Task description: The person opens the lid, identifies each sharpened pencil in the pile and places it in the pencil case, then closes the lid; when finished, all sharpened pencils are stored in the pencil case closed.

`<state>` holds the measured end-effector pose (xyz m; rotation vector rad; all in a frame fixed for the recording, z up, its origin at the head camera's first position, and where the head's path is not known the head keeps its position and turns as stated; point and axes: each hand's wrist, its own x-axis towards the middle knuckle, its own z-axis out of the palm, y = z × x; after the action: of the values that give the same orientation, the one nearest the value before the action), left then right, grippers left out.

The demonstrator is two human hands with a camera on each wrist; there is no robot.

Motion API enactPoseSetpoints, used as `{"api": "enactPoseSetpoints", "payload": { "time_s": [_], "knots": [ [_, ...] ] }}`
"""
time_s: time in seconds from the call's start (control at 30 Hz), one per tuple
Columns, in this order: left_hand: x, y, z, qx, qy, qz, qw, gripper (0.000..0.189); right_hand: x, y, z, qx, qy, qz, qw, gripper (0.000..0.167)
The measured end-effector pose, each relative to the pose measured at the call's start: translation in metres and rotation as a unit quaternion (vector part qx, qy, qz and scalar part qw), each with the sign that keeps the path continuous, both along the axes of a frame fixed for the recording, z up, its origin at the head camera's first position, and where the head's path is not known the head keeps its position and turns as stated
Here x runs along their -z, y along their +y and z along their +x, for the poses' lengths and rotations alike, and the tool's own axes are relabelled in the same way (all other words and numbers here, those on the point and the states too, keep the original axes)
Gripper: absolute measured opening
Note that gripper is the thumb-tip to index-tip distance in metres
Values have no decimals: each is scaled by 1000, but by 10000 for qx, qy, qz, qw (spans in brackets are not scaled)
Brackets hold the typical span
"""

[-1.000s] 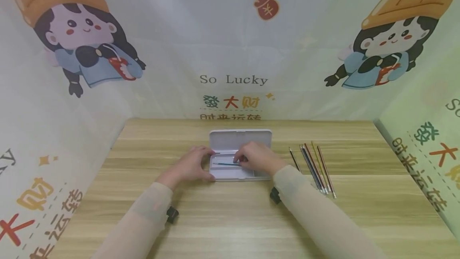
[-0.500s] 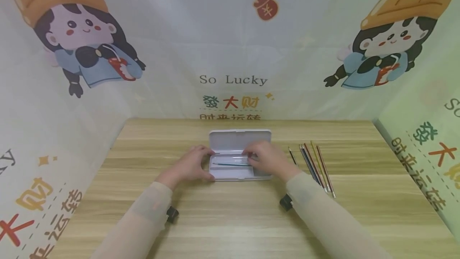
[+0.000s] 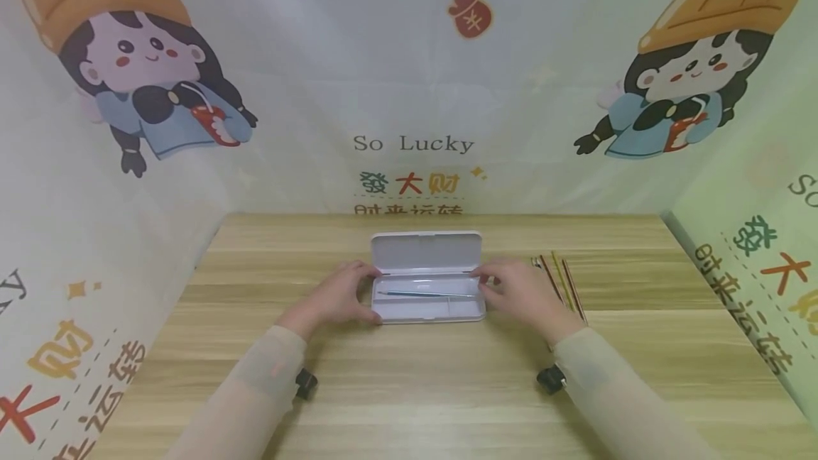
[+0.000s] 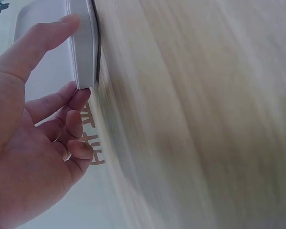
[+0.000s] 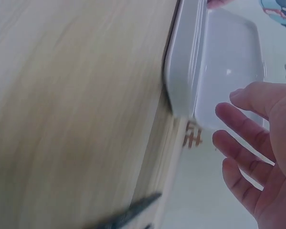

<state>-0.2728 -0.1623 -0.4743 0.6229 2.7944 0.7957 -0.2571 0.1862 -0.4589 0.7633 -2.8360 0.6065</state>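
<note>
A white pencil case (image 3: pixel 412 312) lies with its lid (image 3: pixel 427 253) raised in the middle of the table. One light blue pencil (image 3: pixel 415 294) rests lengthwise in its long rear compartment. My left hand (image 3: pixel 339 295) grips the left end of the case. The left wrist view shows its thumb (image 4: pixel 57 36) against the case's front edge and fingertips at the back corner. At the other end is my right hand (image 3: pixel 519 294), holding nothing. In the right wrist view its fingers (image 5: pixel 243 155) are spread and slightly bent, apart from the case.
Several loose pencils (image 3: pixel 567 281) lie on the table (image 3: pixel 409 389) to the right, partly hidden behind my right hand and forearm. A dark pencil's point (image 5: pixel 143 204) shows low in the right wrist view. A printed cloth (image 3: pixel 307 98) hangs behind and around the table.
My right hand has let go of the light blue pencil inside the case and drawn back to the right, past the case's right end. My left hand has stayed in place.
</note>
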Motion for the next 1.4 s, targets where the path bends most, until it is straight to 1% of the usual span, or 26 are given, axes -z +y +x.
{"api": "enactPoseSetpoints", "payload": {
  "time_s": [0.1,0.3,0.5,0.67,0.77,0.87,0.97,1.1,1.27,1.4],
  "knots": [
    [0,0,-1,7,5,17,10000,86,0,13,2,172,-9,-12,9999,25],
    [0,-1,-2,-5,8,32,10000,86,0,33,3,370,46,72,9993,27],
    [-1,-1,-2,-42,-70,43,10000,86,1,45,7,600,-209,175,9978,29],
    [-2,-1,-2,-56,-52,42,10000,86,1,51,10,732,-224,485,9959,33],
    [-3,0,-2,-33,-14,5,10000,86,2,55,10,843,-349,656,9937,35],
    [-4,0,-3,-27,-14,-17,10000,86,4,58,8,882,-511,692,9924,36],
    [-5,-1,-3,-33,-26,-5,10000,86,7,60,7,859,-580,662,9924,37],
    [-5,-1,-4,34,80,-30,10000,84,9,62,8,820,-643,682,9922,37],
    [-3,0,-5,190,154,-145,9996,83,10,64,12,958,-884,745,9887,38],
    [-3,1,-3,165,100,-163,9997,83,11,63,12,1031,-932,786,9872,40]
  ]
}}
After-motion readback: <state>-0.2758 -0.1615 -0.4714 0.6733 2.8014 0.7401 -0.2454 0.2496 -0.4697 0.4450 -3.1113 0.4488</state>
